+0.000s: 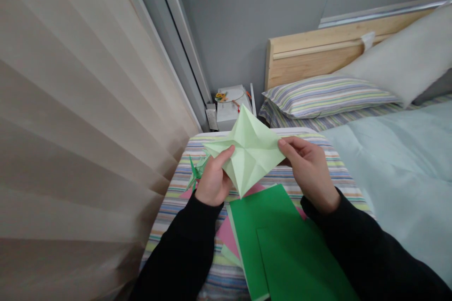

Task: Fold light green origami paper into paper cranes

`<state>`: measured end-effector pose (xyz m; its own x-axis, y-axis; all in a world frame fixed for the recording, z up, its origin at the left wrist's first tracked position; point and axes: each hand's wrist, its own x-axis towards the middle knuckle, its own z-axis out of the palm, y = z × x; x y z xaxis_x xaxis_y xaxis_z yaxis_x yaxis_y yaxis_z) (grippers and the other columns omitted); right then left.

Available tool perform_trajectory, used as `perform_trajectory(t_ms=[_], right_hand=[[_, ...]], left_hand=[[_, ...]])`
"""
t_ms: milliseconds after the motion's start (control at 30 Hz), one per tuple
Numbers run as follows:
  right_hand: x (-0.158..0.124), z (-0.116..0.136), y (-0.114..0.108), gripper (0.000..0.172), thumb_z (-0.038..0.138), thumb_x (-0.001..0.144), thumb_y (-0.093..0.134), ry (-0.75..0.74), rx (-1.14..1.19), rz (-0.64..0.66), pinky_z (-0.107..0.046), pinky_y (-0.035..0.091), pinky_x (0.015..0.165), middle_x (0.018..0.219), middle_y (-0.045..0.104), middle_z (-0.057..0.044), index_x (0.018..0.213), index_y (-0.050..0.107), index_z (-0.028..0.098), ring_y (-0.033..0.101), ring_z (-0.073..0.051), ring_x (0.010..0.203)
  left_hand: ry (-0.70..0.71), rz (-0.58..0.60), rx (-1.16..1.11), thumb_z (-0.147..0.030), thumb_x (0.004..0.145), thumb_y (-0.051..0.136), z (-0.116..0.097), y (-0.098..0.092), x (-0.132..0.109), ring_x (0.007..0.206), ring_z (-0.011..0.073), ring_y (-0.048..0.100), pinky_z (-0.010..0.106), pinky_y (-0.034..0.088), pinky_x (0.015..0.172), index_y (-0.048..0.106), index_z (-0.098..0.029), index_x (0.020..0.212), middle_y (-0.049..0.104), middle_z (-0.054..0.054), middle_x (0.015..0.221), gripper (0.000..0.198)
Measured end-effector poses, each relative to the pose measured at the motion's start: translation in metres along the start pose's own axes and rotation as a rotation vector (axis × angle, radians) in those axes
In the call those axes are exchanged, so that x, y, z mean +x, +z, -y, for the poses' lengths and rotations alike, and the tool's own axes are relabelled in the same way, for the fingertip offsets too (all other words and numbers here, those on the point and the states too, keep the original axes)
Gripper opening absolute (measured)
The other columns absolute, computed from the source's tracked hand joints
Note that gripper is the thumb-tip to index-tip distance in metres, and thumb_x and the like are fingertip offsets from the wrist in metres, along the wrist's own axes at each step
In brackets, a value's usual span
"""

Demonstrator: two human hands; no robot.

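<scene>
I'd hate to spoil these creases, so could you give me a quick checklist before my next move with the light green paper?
1. Left hand steadies the light green paper: ok, thumb on top.
2. Right hand has hold: ok, pinching its right corner.
3. Creases visible: ok, they meet near the middle.
4. Paper flat on a surface: not ok, held up and peaked along folds.
5. Lower tip clear of the dark green sheets: cannot tell.
6. Underside undamaged: cannot tell, hidden.
</scene>
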<state>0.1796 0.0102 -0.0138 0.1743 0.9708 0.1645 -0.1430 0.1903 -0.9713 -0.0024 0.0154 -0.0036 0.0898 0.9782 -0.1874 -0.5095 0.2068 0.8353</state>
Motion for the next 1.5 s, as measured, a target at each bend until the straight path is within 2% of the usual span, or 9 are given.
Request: perform_trajectory(t_ms=[200, 333, 500, 600, 800, 967, 1100, 1300, 1500], right_hand=[[-0.004, 0.005, 0.003, 0.037, 0.047, 0.081, 0.079, 0.046, 0.051, 0.119, -0.029, 0.059, 0.052, 0.072, 0.074, -0.001, 0.103, 0.072, 0.018, 0.068, -0.015, 0.05], [-0.002, 0.005, 0.0, 0.026, 0.036, 0.079, 0.078, 0.014, 0.09, 0.053, -0.03, 0.059, 0.054, 0.06, 0.068, 0.003, 0.098, 0.07, 0.021, 0.066, -0.015, 0.049], [0.003, 0.006, -0.007, 0.006, 0.019, 0.075, 0.066, -0.055, 0.103, -0.029, -0.028, 0.054, 0.058, 0.068, 0.065, 0.002, 0.07, 0.067, 0.021, 0.061, -0.013, 0.059], [0.001, 0.009, -0.007, 0.012, 0.015, 0.072, 0.061, -0.054, 0.113, 0.056, -0.026, 0.043, 0.054, 0.06, 0.056, 0.002, 0.061, 0.062, 0.02, 0.051, -0.012, 0.057], [-0.001, 0.01, -0.01, 0.016, 0.012, 0.075, 0.06, -0.1, 0.095, 0.14, -0.027, 0.036, 0.057, 0.065, 0.057, 0.001, 0.062, 0.064, 0.02, 0.049, -0.013, 0.061], [0.001, 0.01, -0.017, 0.019, 0.009, 0.076, 0.059, -0.197, 0.071, 0.082, -0.03, 0.038, 0.064, 0.071, 0.061, 0.0, 0.07, 0.07, 0.023, 0.054, -0.016, 0.068], [-0.001, 0.017, -0.018, 0.022, 0.008, 0.074, 0.056, -0.209, 0.006, 0.118, -0.031, 0.037, 0.066, 0.075, 0.064, -0.002, 0.06, 0.066, 0.022, 0.055, -0.017, 0.073], [-0.004, 0.017, -0.013, 0.02, 0.011, 0.078, 0.054, -0.197, -0.111, 0.427, -0.033, 0.041, 0.073, 0.073, 0.063, -0.001, 0.066, 0.067, 0.021, 0.058, -0.018, 0.076], [-0.007, 0.027, -0.014, 0.015, 0.012, 0.085, 0.057, -0.161, -0.233, 0.663, -0.033, 0.045, 0.076, 0.1, 0.064, -0.004, 0.089, 0.069, 0.021, 0.061, -0.02, 0.096]], left_hand=[[0.236, -0.012, 0.036, -0.034, 0.084, 0.08, 0.008, 0.001, 0.002, 0.121, 0.0273, 0.069, 0.038, 0.054, 0.104, 0.067, -0.019, 0.128, 0.073, 0.01, 0.13, 0.049], [0.286, 0.031, 0.032, -0.035, 0.078, 0.085, 0.005, 0.001, -0.001, 0.124, 0.0243, 0.067, 0.035, 0.051, 0.107, 0.063, -0.026, 0.133, 0.073, 0.007, 0.13, 0.06], [0.155, 0.351, -0.056, -0.082, 0.074, 0.064, -0.011, -0.004, -0.013, 0.138, 0.0389, 0.054, 0.049, 0.051, 0.108, 0.069, -0.021, 0.123, 0.062, 0.014, 0.146, 0.078], [0.002, 0.354, -0.084, -0.091, 0.078, 0.044, -0.014, -0.007, -0.014, 0.133, 0.0425, 0.058, 0.053, 0.051, 0.104, 0.07, -0.019, 0.126, 0.069, 0.016, 0.134, 0.091], [-0.052, 0.346, -0.053, -0.096, 0.07, 0.047, -0.015, -0.005, -0.013, 0.128, 0.0493, 0.058, 0.06, 0.051, 0.098, 0.069, -0.013, 0.13, 0.073, 0.023, 0.122, 0.104], [0.015, 0.355, -0.102, -0.084, 0.08, 0.051, -0.029, -0.012, -0.013, 0.132, 0.0412, 0.058, 0.054, 0.049, 0.103, 0.071, -0.024, 0.124, 0.066, 0.013, 0.141, 0.077], [-0.133, 0.533, 0.05, -0.076, 0.075, 0.066, -0.027, -0.02, -0.012, 0.104, 0.038, 0.071, 0.046, 0.055, 0.087, 0.076, -0.014, 0.098, 0.074, 0.02, 0.119, 0.066], [-0.271, 0.529, 0.315, -0.045, 0.072, 0.088, -0.008, -0.015, -0.005, 0.059, 0.0106, 0.061, 0.02, 0.041, 0.055, 0.068, -0.015, 0.101, 0.072, 0.004, 0.08, 0.047], [-0.26, 0.5, 0.46, -0.043, 0.064, 0.093, -0.001, -0.011, -0.002, 0.056, 0.0079, 0.057, 0.019, 0.04, 0.056, 0.069, -0.013, 0.081, 0.067, 0.0, 0.068, 0.042]])
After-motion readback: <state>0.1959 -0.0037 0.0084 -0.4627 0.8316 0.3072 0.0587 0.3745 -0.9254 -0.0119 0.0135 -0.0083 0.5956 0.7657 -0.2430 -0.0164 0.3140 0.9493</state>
